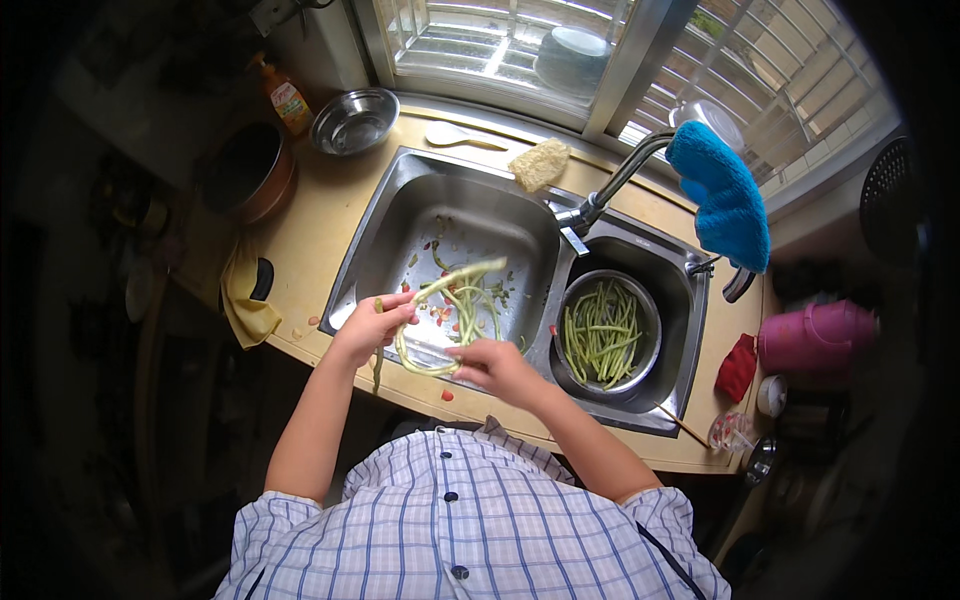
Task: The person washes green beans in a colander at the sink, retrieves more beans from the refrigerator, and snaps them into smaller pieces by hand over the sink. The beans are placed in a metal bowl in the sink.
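Observation:
My left hand (373, 328) grips a long green bean (400, 346) that curves in a loop over the near edge of the left sink basin (480, 210). A darker bean (378, 367) hangs down from the same hand. My right hand (496, 369) pinches the lower part of the looped bean. Behind the hands, several long beans (469, 307) lie in the basin among green bits and red and pale scraps. In the right basin (679, 330), a round metal bowl (657, 341) holds many shorter bean pieces (602, 330).
A faucet (622, 176) draped with a blue cloth (720, 195) rises behind the basins. A loofah (540, 163) and a rice paddle (457, 135) lie along the back. Left stand a steel bowl (355, 122), a pot (262, 180) and a pump bottle (286, 97). A pink jug (806, 335) is right.

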The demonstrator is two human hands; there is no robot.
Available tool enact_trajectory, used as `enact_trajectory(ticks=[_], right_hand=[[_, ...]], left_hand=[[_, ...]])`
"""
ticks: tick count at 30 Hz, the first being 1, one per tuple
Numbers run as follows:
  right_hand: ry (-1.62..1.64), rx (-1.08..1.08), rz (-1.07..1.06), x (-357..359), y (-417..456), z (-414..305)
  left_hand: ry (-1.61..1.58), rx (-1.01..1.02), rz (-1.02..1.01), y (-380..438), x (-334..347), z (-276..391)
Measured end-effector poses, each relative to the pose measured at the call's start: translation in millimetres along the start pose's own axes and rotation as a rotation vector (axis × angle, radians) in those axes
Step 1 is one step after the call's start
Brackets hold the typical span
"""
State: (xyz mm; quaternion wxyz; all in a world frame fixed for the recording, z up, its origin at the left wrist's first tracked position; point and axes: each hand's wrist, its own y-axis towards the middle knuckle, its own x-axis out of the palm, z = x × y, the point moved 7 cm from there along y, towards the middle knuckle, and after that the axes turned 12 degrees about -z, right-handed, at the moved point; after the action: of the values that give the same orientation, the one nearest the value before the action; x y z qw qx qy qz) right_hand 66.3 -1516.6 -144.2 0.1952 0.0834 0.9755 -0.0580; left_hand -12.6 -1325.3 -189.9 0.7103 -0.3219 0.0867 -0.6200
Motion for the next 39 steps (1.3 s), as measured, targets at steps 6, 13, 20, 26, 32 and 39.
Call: enact_trajectory(ticks=[6,13,20,26,32,39], right_hand=[[0.390,0.222,0.409,-73,-11,62],[0.078,0.156,0.368,-113,7,25],[0.225,0.138,0.158,-101,17,22],[0.233,0.016,0.228,-96,19,-9],[-0.033,-0.108,0.238,-60,34,-54],[-0.185,-0.141,0.286,-54,41,-55]], left_hand=[[0.142,0.170,0.052,-41,7,45],[0.286,0.175,0.086,-69,11,58],[0.296,0.261,0.099,-78,12,64],[0.634,0.085,0.299,-82,8,68],[0.978,0.574,0.289,-59,75,95],[1.339,0.640,0.484,-58,95,96]])
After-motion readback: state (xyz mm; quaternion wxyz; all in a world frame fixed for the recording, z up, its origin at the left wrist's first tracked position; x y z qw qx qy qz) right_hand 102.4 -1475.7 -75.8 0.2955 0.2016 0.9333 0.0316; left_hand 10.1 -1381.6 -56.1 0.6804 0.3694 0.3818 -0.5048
